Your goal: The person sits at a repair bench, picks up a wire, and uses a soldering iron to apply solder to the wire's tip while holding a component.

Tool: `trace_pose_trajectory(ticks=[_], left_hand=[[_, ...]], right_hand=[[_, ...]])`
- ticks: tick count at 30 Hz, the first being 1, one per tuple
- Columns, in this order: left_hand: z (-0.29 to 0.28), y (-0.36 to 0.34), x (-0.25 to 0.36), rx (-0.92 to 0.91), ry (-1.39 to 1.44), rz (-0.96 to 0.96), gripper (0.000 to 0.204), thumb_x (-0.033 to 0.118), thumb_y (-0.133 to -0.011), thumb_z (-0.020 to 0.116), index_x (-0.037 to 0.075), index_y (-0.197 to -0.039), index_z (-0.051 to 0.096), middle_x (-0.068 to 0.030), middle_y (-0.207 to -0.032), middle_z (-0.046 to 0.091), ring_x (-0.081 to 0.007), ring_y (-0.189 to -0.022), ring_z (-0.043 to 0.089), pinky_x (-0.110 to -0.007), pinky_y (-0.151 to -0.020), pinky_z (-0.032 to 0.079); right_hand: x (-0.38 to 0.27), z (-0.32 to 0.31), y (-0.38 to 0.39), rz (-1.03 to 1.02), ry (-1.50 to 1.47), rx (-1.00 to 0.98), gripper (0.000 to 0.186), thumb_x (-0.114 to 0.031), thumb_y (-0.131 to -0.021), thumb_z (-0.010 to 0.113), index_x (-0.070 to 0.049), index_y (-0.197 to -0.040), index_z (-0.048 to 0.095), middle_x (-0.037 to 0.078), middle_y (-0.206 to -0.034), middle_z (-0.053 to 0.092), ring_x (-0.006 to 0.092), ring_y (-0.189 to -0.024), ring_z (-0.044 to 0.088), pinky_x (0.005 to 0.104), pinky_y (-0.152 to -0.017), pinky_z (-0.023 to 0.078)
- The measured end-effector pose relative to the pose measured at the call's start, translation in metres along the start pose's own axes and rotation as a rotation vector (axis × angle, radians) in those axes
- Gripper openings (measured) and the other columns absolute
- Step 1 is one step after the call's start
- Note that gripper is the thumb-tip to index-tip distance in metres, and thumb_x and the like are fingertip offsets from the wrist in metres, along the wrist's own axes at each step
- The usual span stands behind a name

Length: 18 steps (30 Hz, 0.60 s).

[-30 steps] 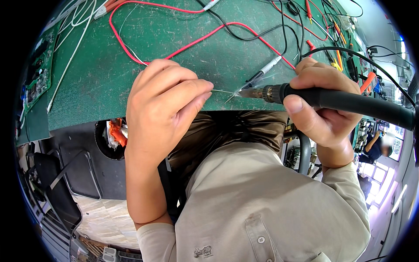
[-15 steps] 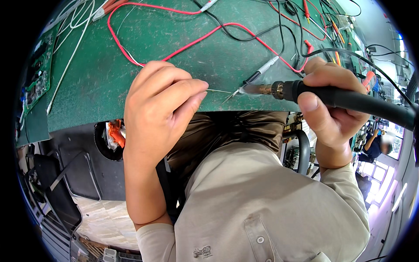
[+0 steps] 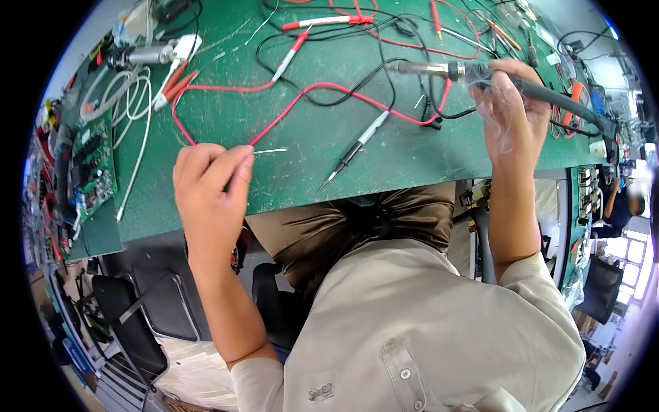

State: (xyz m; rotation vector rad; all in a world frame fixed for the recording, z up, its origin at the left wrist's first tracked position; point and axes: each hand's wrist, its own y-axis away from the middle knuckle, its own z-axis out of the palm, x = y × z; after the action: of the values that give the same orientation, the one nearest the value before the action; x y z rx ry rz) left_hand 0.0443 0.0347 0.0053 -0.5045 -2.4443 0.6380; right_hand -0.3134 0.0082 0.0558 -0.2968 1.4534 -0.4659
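My left hand point(image 3: 209, 182) pinches a thin silvery solder wire point(image 3: 273, 150) above the green mat, its free end pointing right. My right hand point(image 3: 516, 113) grips a black soldering iron point(image 3: 454, 70) by its handle. The iron's metal tip points left over tangled cables, and wisps of smoke drift by my fingers. Between my hands, a black-and-grey test probe point(image 3: 358, 145) lies on the mat with its bare point toward me; neither hand touches it. A red cable point(image 3: 274, 123) runs close behind my left fingers.
A red-and-white pen-shaped tool point(image 3: 326, 23) and several looped leads lie at the back of the green mat point(image 3: 226, 120). On the left are white cables point(image 3: 141, 134) and a green circuit board point(image 3: 93, 168). Chairs point(image 3: 161, 295) stand below left. Another person point(image 3: 621, 206) is at far right.
The soldering iron has lifted away from the test probe's tip toward the back. My left hand has drawn left with the solder wire. My head view has shifted, showing more table.
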Motion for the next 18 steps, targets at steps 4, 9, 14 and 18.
trace_pose_trajectory(ticks=[4, 9, 14, 18], left_hand=[[-0.015, -0.023, -0.016, -0.107, -0.124, 0.029, 0.013, 0.004, -0.083, 0.077, 0.004, -0.096, 0.074, -0.007, -0.085, 0.062, -0.0269, -0.083, 0.059, -0.039, -0.076, 0.047], [-0.028, -0.05, 0.013, -0.332, -0.079, 0.003, 0.015, 0.005, -0.086, 0.074, 0.002, -0.101, 0.073, -0.0104, -0.087, 0.066, -0.0285, -0.085, 0.06, -0.041, -0.075, 0.05], [-0.02, -0.081, 0.053, -0.457, -0.033, 0.1, 0.019, 0.006, -0.088, 0.074, 0.001, -0.106, 0.071, -0.0126, -0.089, 0.067, -0.0316, -0.086, 0.064, -0.042, -0.074, 0.053], [0.013, -0.11, 0.082, -0.646, 0.025, 0.291, 0.023, 0.002, -0.088, 0.068, 0.003, -0.111, 0.069, -0.015, -0.101, 0.069, -0.0357, -0.088, 0.067, -0.043, -0.08, 0.054]], right_hand=[[0.015, -0.033, -0.024, 0.07, -0.232, 0.099, 0.02, -0.012, -0.097, 0.07, 0.002, -0.11, 0.069, 0.003, -0.078, 0.062, 0.0164, -0.071, 0.057, 0.0316, -0.071, 0.046], [0.027, -0.068, -0.04, 0.04, -0.341, 0.123, 0.02, -0.014, -0.097, 0.072, 0.0, -0.11, 0.069, 0.005, -0.08, 0.064, 0.0195, -0.073, 0.061, 0.0332, -0.072, 0.049], [0.034, -0.085, -0.04, 0.039, -0.419, 0.163, 0.019, -0.014, -0.097, 0.072, 0.0, -0.11, 0.069, 0.005, -0.079, 0.065, 0.0186, -0.073, 0.062, 0.0325, -0.071, 0.05], [0.041, -0.099, -0.037, 0.057, -0.484, 0.163, 0.019, -0.014, -0.098, 0.071, -0.002, -0.111, 0.068, 0.007, -0.079, 0.066, 0.0188, -0.073, 0.063, 0.0346, -0.072, 0.051]])
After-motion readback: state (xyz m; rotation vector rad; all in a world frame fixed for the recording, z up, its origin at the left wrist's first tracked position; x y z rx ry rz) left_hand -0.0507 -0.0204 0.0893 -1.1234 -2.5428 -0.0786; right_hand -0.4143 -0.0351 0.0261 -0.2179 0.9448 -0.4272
